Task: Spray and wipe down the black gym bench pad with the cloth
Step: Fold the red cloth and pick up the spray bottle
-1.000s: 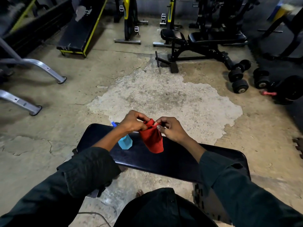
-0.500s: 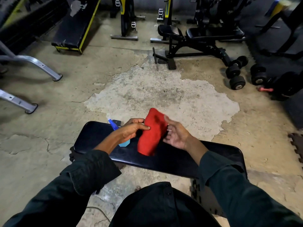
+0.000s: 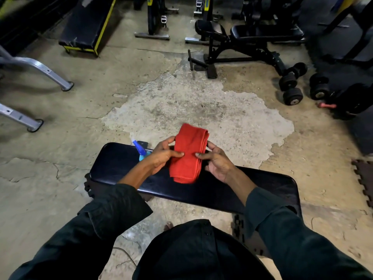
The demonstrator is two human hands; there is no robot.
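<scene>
Dark long sleeves (image 3: 113,211), cuffs pushed up, bare hands (image 3: 161,156)

You won't find any readable text here. The spray bottle (image 3: 141,151) on the bench pad (image 3: 113,164) is mostly hidden behind your left hand (image 3: 161,156), and no label shows on it. The red cloth (image 3: 188,154) carries no tag or print. Dumbbells (image 3: 292,91) and the far bench (image 3: 252,35) are too dark and small for any markings.
</scene>
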